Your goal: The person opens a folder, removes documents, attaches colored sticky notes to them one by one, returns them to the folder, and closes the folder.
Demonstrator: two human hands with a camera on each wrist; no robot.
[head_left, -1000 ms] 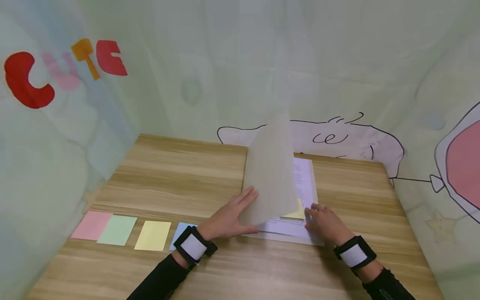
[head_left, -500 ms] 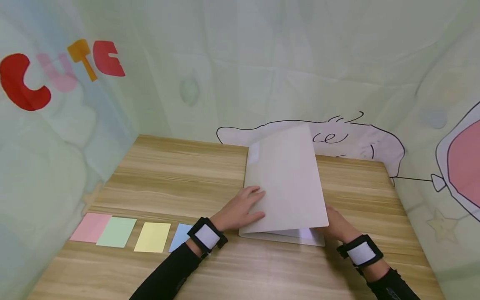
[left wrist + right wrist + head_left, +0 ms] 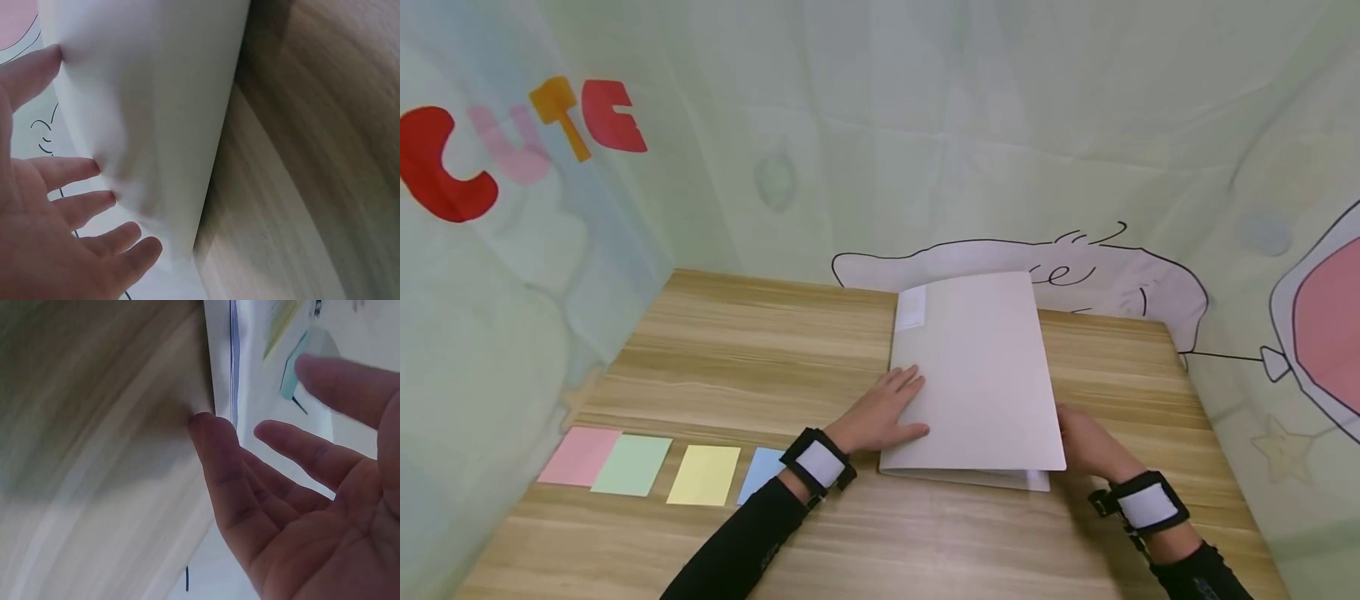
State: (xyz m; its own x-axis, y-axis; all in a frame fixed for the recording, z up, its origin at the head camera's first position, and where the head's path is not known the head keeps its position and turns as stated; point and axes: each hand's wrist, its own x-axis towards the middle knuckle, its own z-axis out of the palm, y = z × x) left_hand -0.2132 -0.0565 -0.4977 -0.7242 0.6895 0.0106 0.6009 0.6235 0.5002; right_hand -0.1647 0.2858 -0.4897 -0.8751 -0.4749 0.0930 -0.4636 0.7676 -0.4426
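A white document folder lies on the wooden table, its front cover almost flat and slightly raised along the right edge. My left hand rests on the cover near the spine with fingers spread; in the left wrist view its fingertips touch the white surface. At the folder's right edge is my right hand, its fingers partly hidden behind the cover. The right wrist view has that hand with fingers loosely extended beside the folder's edge, one fingertip near the table. A yellow sticky note and a teal part show inside the folder.
Left of the folder, square notes lie in a row: pink, green, yellow and blue, the last partly covered by my left wrist. A printed fabric wall encloses the table.
The folder's cover has swung from upright down to the right, hiding the printed sheet and yellow note. My left hand moved slightly right; my right hand shifted right and slightly down.
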